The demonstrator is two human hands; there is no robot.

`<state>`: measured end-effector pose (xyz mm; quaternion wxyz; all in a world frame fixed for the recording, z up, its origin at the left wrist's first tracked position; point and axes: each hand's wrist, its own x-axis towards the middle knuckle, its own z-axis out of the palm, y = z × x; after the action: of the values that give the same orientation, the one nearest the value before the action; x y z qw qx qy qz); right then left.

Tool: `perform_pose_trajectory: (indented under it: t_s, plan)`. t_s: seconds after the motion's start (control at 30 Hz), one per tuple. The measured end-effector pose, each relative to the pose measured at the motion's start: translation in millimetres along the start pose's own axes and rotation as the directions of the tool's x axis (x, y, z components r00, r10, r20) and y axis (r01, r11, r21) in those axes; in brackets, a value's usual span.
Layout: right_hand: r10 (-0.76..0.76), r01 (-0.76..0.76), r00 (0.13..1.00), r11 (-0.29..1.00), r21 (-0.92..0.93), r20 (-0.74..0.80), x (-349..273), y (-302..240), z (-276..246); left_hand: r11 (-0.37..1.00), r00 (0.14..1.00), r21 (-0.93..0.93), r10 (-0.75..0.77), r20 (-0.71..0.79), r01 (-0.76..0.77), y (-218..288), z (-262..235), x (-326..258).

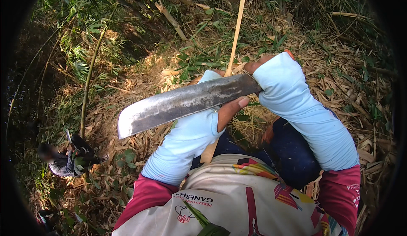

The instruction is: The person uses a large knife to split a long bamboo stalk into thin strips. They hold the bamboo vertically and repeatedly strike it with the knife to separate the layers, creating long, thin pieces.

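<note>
My right hand [257,63], in a pale blue sleeve, is closed around the handle of a machete [186,100]; sleeve and hand hide most of that handle. Its broad, dark-stained blade points left, crossing over my left wrist. Beneath the blade, my left hand [231,111] grips a long, pale bamboo strip [236,32]. The thumb shows below the blade, while most of the left fingers are hidden behind it. From the top of the view the strip runs down behind the blade, and its lower end [208,153] lies near my waist.
Dry leaves and bamboo litter [339,83] cover the ground. A thin green bamboo stem [90,79] rises at left, and a cut stump [171,19] leans at the back. Another person [70,159] sits at far left. My dark-clad knee [294,147] is below my right forearm.
</note>
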<state>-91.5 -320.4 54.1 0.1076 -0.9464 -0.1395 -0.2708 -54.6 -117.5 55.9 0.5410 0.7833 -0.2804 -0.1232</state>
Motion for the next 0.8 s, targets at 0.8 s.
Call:
perform_pose_trajectory:
  t_s: [0.8]
  plan:
    - [-0.061, 0.036, 0.986, 0.986, -0.165, -0.153, -3, -2, 0, 0.997, 0.993, -0.043, -0.075, -0.086, 0.072, 1, 15, -8]
